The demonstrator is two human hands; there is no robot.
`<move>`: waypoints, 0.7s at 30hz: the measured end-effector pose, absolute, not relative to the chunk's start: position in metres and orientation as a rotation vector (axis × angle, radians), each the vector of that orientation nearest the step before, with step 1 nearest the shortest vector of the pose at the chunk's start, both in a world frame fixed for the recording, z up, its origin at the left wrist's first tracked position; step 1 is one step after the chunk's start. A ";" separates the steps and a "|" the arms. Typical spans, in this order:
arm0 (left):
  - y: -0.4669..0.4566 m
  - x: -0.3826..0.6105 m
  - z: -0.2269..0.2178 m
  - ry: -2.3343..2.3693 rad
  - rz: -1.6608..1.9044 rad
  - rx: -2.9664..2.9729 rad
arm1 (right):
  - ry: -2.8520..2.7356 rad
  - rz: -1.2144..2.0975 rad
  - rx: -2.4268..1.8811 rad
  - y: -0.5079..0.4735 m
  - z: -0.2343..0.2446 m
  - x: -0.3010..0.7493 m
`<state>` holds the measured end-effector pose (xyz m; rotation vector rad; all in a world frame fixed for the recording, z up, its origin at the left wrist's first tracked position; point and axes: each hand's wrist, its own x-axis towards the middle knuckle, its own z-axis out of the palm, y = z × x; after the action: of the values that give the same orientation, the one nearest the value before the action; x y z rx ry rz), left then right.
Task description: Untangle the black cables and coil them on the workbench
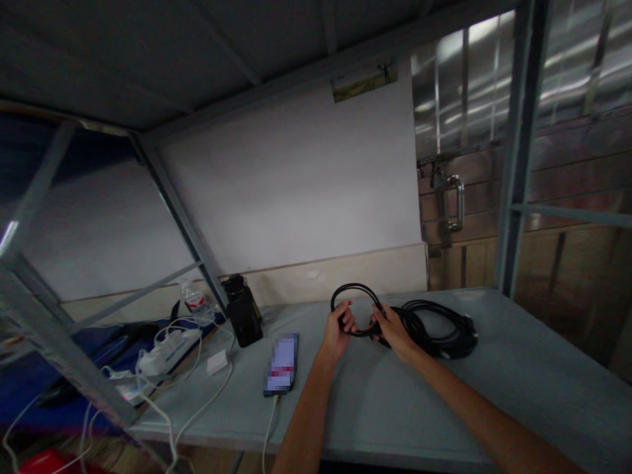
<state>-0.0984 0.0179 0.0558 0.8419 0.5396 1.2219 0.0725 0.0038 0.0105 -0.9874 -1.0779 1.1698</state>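
Both my hands grip a black cable [356,286] that is wound into a small loop above the grey surface. My left hand [340,322] is closed round the loop's left side. On its right side, the fingers of my right hand [390,326] are wrapped about the same cable. Just beyond my right hand, a larger coil of black cable [442,345] lies on the surface, partly hidden by that hand. Whether the two coils are joined cannot be made out.
The grey bunk surface [523,382] bears a phone [282,365] with a white cable, a white adapter [217,361] and a black boxy object [243,316]. White power strips [170,352] and a plastic bottle [195,299] sit left. A metal post [518,158] rises at right.
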 end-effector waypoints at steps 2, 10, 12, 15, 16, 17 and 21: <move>0.021 -0.099 0.053 0.636 1.293 0.858 | -1.085 1.165 -0.993 0.003 0.013 0.073; 0.029 -0.104 0.042 1.042 1.643 1.158 | -1.279 1.013 -1.095 0.004 0.012 0.081; 0.028 -0.104 0.044 1.058 1.660 1.252 | -1.337 0.999 -1.117 0.004 0.013 0.082; 0.026 -0.105 0.048 1.116 1.706 1.368 | -1.401 1.001 -1.157 0.004 0.015 0.084; 0.025 -0.105 0.048 1.140 1.713 1.388 | -1.422 0.998 -1.160 0.003 0.015 0.084; 0.024 -0.106 0.048 1.165 1.710 1.398 | -1.442 0.990 -1.153 0.003 0.016 0.084; 0.022 -0.109 0.045 1.228 1.643 1.401 | -1.548 1.001 -1.092 -0.002 0.017 0.082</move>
<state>-0.1092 0.0218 0.0447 1.4007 1.2283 1.6427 0.0819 -0.0018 0.0169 -1.0916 -1.5482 1.0008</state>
